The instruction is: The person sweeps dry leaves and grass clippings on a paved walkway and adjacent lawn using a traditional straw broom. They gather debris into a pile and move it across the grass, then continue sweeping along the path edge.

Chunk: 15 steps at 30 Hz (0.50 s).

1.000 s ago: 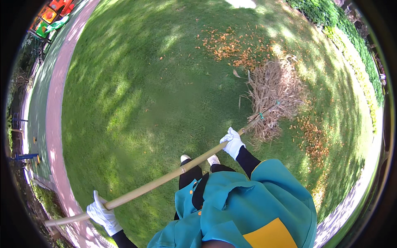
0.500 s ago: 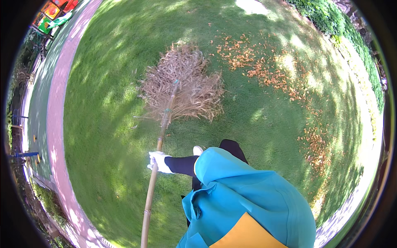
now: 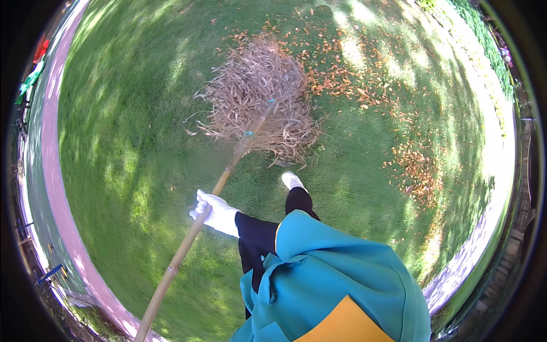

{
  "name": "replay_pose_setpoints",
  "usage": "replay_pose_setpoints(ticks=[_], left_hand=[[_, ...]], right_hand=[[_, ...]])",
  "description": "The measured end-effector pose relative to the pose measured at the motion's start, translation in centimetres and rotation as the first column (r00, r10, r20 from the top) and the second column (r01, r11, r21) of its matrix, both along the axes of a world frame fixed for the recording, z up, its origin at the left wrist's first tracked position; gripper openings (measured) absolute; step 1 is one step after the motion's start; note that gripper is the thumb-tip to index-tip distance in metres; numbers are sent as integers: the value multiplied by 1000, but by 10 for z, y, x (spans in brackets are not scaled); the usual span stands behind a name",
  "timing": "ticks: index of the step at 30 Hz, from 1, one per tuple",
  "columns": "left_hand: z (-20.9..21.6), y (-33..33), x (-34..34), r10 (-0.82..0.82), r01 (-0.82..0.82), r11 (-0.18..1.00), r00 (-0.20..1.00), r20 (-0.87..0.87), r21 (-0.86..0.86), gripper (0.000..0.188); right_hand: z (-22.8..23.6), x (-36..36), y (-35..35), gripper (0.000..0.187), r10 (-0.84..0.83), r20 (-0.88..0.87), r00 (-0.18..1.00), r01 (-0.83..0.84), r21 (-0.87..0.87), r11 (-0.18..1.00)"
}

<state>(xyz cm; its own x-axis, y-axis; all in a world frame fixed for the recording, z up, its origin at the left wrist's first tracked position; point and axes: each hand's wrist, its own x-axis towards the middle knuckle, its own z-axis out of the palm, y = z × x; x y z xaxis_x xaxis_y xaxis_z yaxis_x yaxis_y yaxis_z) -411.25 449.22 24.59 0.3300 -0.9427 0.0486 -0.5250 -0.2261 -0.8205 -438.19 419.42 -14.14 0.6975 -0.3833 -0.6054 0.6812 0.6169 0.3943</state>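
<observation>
My right hand [image 3: 216,214], in a white glove, reaches across in front of me with its fingers wrapped round the bamboo handle of a large broom [image 3: 188,242]. The handle slants from the lower left up to a wide, bushy head of dry twigs [image 3: 259,85], tied with green bindings and resting on the grass. At the head's right side lie scattered orange-brown dry leaves [image 3: 333,80]. My left hand is out of view, as is the handle's lower end.
More dry leaves [image 3: 419,171] trail down the right side of the lawn [image 3: 131,154]. A pinkish path [image 3: 57,171] curves along the left, with a hedge [image 3: 478,40] at the upper right. My white shoe [image 3: 292,180] stands just below the broom head.
The broom head has swung to the right, closer to the leaves, and its handle now slants more. My right hand moves with it. A white-shod foot has come forward, and the view has shifted.
</observation>
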Motion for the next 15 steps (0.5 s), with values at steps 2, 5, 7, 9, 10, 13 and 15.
replay_pose_setpoints(ticks=[2,5,7,9,10,13,15], left_hand=[[-14,-82,-8,-11,22,999,960,-279,37,13],[-64,-217,-59,-502,522,852,793,-344,-42,18],[-109,-291,-128,-650,654,750,698,-301,-101,24],[-161,-347,-216,-713,723,675,590,-378,-145,37],[-183,-363,-261,-732,749,639,523,-437,-173,29],[-220,-383,-372,-874,890,391,280,-397,-234,13],[-220,-383,-403,-924,911,282,174,-340,-301,18]], right_hand=[[-13,-69,-22,23,-180,-53,982,180,-12,984],[-44,-191,-43,24,-404,-142,904,410,17,912],[-66,-286,-46,24,-578,-240,780,561,-140,816],[-79,-393,-42,29,-615,-478,627,631,-152,761],[-80,-442,-39,32,-645,-561,518,708,-142,692],[-64,-550,-10,37,-652,-591,475,740,-134,659],[-49,-583,12,33,-704,-563,433,765,-184,617]])
